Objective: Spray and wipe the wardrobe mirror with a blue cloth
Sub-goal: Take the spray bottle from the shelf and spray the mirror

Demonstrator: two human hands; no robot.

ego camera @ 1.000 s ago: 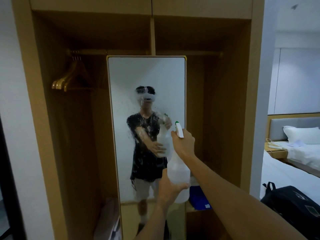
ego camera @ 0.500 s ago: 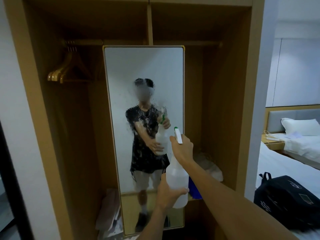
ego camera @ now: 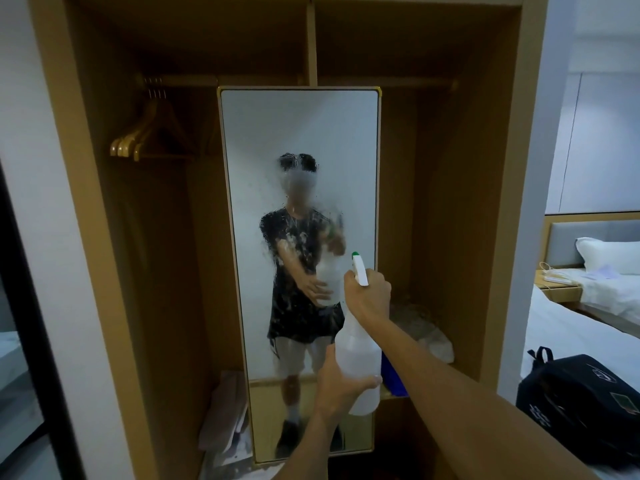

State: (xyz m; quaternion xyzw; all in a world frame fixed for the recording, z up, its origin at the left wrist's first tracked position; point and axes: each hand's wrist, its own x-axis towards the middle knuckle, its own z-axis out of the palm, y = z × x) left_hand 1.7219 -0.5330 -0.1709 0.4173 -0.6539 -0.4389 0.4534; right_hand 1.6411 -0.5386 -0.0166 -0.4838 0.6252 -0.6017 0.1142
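mirror (ego camera: 299,140) in wardrobe (ego camera: 498,202) centre | hangers (ego camera: 130,143) left | spray bottle (ego camera: 358,362) before mirror | bed (ego camera: 588,317) right

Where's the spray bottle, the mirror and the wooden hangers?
spray bottle (ego camera: 358,355), head view, on its cloudy white body.
mirror (ego camera: 298,133), head view, on the clean upper glass.
wooden hangers (ego camera: 130,145), head view, on their left shoulder ends.

White spray bottle (ego camera: 358,362), green nozzle tip (ego camera: 354,254)

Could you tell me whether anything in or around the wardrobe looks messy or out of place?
The mirror is speckled with spray droplets across its middle, expected mid-clean. Papers slump untidily at the wardrobe's bottom left, and crumpled plastic lies on the right shelf.
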